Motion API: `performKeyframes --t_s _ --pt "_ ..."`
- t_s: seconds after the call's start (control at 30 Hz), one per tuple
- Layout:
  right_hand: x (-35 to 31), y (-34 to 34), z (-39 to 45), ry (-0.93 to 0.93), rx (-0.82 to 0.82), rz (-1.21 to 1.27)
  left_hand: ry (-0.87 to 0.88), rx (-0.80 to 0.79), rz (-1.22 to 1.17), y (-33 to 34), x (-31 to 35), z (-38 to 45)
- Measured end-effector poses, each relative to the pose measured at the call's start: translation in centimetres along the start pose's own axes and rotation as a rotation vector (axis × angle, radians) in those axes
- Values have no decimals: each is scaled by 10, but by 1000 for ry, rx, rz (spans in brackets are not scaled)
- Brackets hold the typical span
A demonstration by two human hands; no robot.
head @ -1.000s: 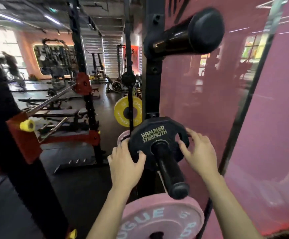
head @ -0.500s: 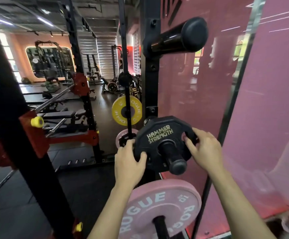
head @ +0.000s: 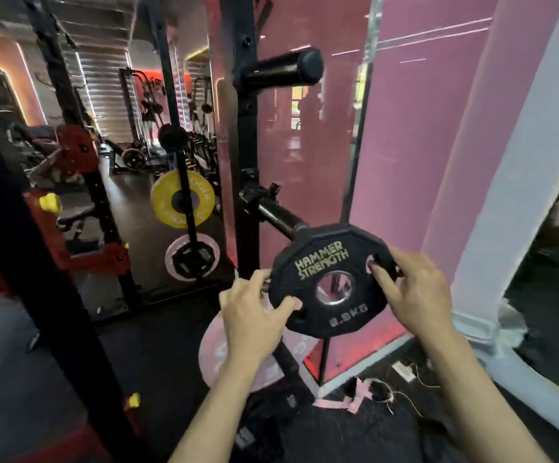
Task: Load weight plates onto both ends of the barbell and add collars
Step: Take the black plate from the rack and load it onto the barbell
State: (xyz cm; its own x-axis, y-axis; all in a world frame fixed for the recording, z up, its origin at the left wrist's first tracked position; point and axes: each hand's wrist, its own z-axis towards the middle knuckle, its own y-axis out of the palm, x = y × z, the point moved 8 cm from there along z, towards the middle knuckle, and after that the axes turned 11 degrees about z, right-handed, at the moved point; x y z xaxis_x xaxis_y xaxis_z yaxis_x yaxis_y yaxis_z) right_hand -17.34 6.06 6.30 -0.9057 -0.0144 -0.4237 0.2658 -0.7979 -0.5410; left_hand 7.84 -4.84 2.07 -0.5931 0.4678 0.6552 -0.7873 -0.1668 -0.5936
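Lower centre of frame: left hand (head: 254, 315) grips the left edge of the black plate (head: 333, 279), thumb curled over its face. Plate's centre hole is empty, plate just off the tip of the storage peg (head: 276, 215) up-left. Right hand (head: 411, 292) grips the right edge, fingers hooked through a grip slot.

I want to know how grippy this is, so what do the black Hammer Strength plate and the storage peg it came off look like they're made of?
The black Hammer Strength plate looks rubber- or urethane-coated: matte black, moulded edges, raised lettering, with a shiny metal ring lining its centre hole. The storage peg looks like steel with a dark glossy finish, judging by the highlights along it. Neither can be confirmed by sight.
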Motion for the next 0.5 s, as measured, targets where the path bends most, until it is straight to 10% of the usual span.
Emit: performKeyframes --t_s 0.5 --pt "-73 -96 -151 65 26 -9 94 58 62 -92 20 -150"
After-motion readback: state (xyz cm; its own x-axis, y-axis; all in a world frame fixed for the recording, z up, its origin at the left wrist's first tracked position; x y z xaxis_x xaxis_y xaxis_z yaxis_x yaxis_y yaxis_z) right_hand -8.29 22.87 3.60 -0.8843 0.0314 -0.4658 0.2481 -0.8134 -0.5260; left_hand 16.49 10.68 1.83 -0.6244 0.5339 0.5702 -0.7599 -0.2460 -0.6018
